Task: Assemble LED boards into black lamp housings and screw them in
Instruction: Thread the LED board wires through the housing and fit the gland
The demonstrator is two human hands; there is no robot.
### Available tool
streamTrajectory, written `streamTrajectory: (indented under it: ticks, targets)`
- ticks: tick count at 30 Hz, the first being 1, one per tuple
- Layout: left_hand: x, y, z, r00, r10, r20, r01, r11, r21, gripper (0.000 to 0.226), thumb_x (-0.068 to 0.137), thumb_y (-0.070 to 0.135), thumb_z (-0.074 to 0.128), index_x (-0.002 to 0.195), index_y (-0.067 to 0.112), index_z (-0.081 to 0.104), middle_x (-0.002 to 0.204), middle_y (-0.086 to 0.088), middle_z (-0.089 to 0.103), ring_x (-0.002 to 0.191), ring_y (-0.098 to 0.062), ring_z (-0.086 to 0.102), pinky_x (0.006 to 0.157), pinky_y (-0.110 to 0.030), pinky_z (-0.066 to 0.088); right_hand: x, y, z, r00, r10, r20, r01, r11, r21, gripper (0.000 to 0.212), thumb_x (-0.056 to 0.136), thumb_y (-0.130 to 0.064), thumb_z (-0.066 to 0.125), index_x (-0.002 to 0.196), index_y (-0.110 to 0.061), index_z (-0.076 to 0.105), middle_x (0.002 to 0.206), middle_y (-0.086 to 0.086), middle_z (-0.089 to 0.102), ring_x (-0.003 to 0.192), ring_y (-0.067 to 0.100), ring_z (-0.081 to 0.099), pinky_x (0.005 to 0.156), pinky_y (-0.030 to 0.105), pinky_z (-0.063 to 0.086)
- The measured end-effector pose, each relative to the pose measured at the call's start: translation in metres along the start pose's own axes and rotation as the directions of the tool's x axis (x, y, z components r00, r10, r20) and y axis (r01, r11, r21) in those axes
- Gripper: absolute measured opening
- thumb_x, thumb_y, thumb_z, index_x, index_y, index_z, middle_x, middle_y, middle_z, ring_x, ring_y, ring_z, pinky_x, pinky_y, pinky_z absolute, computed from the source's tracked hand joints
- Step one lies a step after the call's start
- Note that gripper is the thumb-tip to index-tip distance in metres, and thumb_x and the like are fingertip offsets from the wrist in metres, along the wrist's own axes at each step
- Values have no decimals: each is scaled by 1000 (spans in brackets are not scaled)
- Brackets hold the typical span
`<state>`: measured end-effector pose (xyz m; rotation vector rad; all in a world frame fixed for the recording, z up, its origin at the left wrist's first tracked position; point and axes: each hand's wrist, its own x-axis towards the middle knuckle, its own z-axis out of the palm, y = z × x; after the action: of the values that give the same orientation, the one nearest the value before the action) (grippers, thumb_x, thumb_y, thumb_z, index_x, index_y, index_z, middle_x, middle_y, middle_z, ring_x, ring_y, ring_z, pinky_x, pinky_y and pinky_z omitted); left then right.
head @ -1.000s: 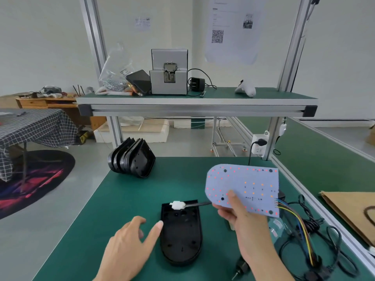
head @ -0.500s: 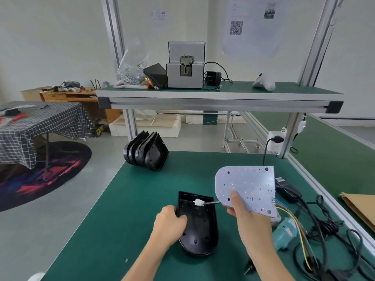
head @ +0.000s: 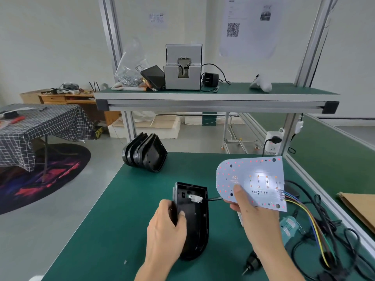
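My left hand [head: 168, 224] grips the housing [head: 192, 222] at its left edge, low centre of frame, thumb inside the shell, fingers curled round the outer wall. Housing sits on the green bench [head: 113, 230], open side up, a bit tilted toward me. My right hand [head: 251, 211] pinches the LED board [head: 251, 181], centre-right, thumb on the lit face, other fingers hidden behind it. Board is held up off the bench, tilted, w/ red and amber dots showing. A black lead runs from the board's lower left to a white plug [head: 195, 198] lying in the housing's upper end. Coloured wires [head: 308, 211] leave the board's right edge, going down-right. Stack of spare housings [head: 145, 155] upper centre-left on the bench. Screwdriver [head: 251, 262] at bottom, just right of my right wrist.
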<state>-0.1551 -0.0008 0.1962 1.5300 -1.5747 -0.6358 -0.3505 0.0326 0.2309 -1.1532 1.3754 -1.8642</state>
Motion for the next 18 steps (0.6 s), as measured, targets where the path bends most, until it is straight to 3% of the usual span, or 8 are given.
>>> streamTrajectory:
  ticks: [4,8,12,14,16,18]
  targets:
    - [-8,1,-4,992,125,-14,-124,991,41,25,93,26,71,88,36,48,75,14,63,74,-7,59,86,-35,46,0,-5,3,999,-51,8,51,999,-2,34,95,-35,73,103,-67,65,103,-23,77,80,14,79,72,22,60]
    - [-15,2,-8,973,231,-25,-227,968,108,26,91,20,74,91,34,53,72,17,59,90,-2,57,104,-31,34,1,-10,2,995,-92,-45,95,992,78,34,95,-32,72,113,-60,68,113,-18,77,86,19,80,79,33,63]
    - [-20,3,-10,978,207,-26,-206,978,41,26,90,26,74,87,38,51,74,17,62,97,1,54,92,-32,42,-3,-13,6,995,-86,-50,91,991,98,35,95,-35,77,113,-63,66,114,-20,76,87,18,79,86,41,59]
    - [-20,2,-10,990,137,-22,-138,990,-34,20,90,32,73,88,38,54,83,21,66,90,-7,60,83,-36,50,-8,-12,7,996,-65,-56,71,991,112,31,92,-42,78,111,-64,67,113,-21,76,85,18,79,83,40,61]
    - [-20,0,-12,995,96,-4,-96,989,-110,17,91,31,72,90,38,56,85,20,70,81,-12,66,77,-39,55,-14,-12,8,996,-36,-77,47,988,149,29,83,-55,77,111,-59,70,113,-19,77,85,18,80,78,31,61]
    - [-21,0,-15,997,72,24,-66,981,-181,18,93,28,72,92,40,58,85,16,73,78,-12,70,76,-41,58,-18,-8,8,992,-20,-125,43,982,185,34,81,-54,80,114,-45,74,114,-16,77,87,20,80,75,18,58]
